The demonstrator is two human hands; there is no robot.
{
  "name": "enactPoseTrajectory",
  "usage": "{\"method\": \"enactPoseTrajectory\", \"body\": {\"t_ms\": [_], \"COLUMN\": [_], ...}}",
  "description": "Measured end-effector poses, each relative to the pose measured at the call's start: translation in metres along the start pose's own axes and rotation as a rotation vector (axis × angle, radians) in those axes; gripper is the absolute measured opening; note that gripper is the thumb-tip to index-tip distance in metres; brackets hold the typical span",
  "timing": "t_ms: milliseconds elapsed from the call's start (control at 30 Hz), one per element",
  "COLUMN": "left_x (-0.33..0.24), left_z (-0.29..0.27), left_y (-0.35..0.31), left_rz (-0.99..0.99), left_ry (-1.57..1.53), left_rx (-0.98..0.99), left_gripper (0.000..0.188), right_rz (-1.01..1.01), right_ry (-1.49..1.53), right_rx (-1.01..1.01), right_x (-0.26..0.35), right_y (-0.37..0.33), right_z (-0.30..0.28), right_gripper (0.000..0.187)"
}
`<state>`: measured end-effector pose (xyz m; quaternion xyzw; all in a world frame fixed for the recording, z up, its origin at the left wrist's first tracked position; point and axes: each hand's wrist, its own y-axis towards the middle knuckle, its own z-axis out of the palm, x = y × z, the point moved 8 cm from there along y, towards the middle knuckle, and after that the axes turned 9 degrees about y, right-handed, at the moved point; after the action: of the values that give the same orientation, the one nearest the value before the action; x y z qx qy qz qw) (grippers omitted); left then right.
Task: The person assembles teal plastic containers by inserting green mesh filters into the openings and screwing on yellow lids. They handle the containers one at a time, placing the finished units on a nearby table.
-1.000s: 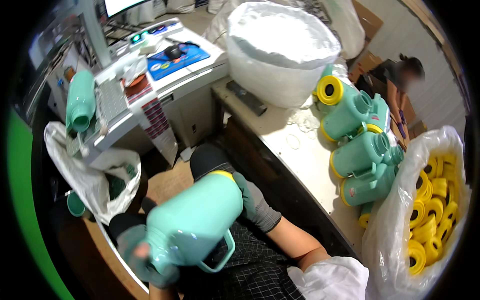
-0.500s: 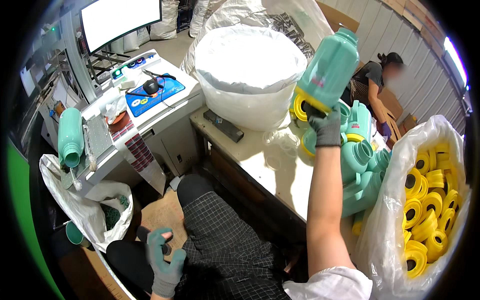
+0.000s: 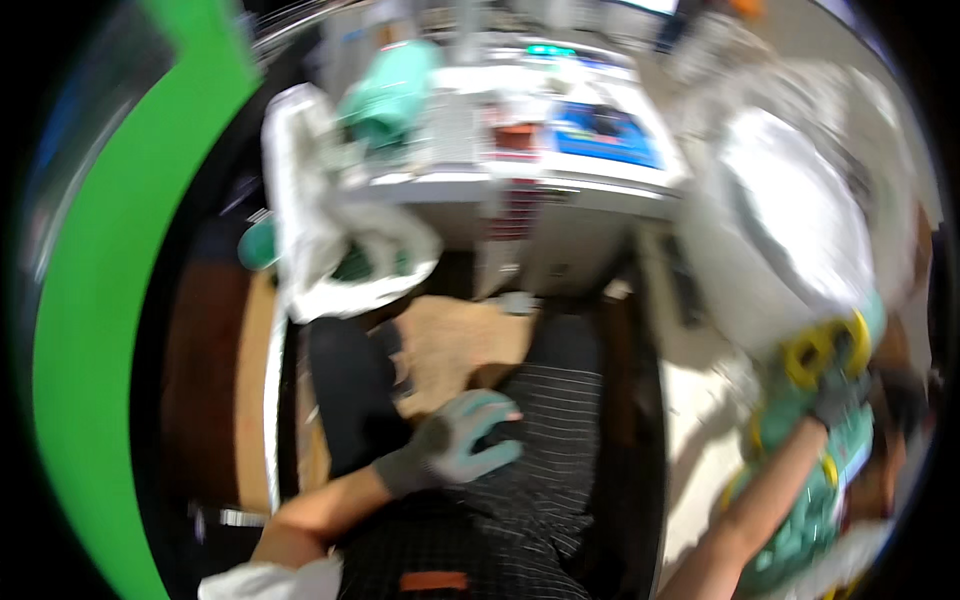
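My left hand [image 3: 465,440], in a grey and teal glove, rests over my lap with thumb and fingers apart and nothing in it. At the right, my gloved right hand [image 3: 840,397] reaches up to a teal plastic jug [image 3: 876,316] with a yellow ring-shaped end, and appears closed on it; motion blur smears the fingers. Beside that ring is another yellow ring [image 3: 802,360]. More teal jugs [image 3: 800,515] crowd the table below and around my right forearm. A large white-lined bag [image 3: 725,250] stands just beyond the right hand.
Ahead is a white desk [image 3: 610,195] with a blue mat [image 3: 610,140] and a teal jug [image 3: 395,90] lying on its side. A white sack [image 3: 300,190] with green scraps hangs open at the left. Cardboard [image 3: 465,345] lies on the floor. A dark-gloved hand of another person [image 3: 903,398] seems to show at far right.
The view has swung left, so the desk is now ahead and the bag at the right. My right hand and the jug are lower beside the bag. My left hand has turned over my lap.
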<state>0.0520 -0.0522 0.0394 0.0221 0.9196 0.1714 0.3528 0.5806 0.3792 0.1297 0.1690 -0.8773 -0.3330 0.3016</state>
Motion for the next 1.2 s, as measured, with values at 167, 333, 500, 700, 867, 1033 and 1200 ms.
{"method": "enactPoseTrajectory", "body": {"t_ms": [167,333,500,700,867,1033,1200], "left_x": [0.038,0.111,0.277,0.476,0.550,0.518,0.402], "left_z": [-0.042,-0.134,-0.222,-0.248,-0.235,-0.245,-0.288], "left_y": [-0.031,-0.049,-0.098,-0.145,-0.164,-0.228,-0.318], "left_rz": [-0.154,-0.227,-0.520,-0.916,-1.056,-1.170,-1.215], "left_ry": [0.151,0.502,1.040,1.447,1.329,1.251,0.746], "left_rx": [-0.141,-0.472,-0.420,0.084,0.510,0.291,-0.840], "left_gripper": [0.049,0.043,0.046,0.044,0.034,0.030,0.024], "right_rz": [0.560,0.425,0.300,0.168,0.153,0.179,0.182], "right_ry": [1.245,0.664,0.730,0.552,0.486,0.497,0.626], "right_rx": [-0.332,-0.226,0.242,0.442,0.463,0.466,0.418], "right_x": [0.015,0.187,0.302,0.347,0.355,0.357,0.356], "right_y": [-0.075,-0.155,-0.256,-0.270,-0.266,-0.268,-0.272], "right_z": [0.077,0.126,0.206,0.228,0.234,0.234,0.236], "right_gripper": [0.052,0.054,0.054,0.043,0.045,0.044,0.035]}}
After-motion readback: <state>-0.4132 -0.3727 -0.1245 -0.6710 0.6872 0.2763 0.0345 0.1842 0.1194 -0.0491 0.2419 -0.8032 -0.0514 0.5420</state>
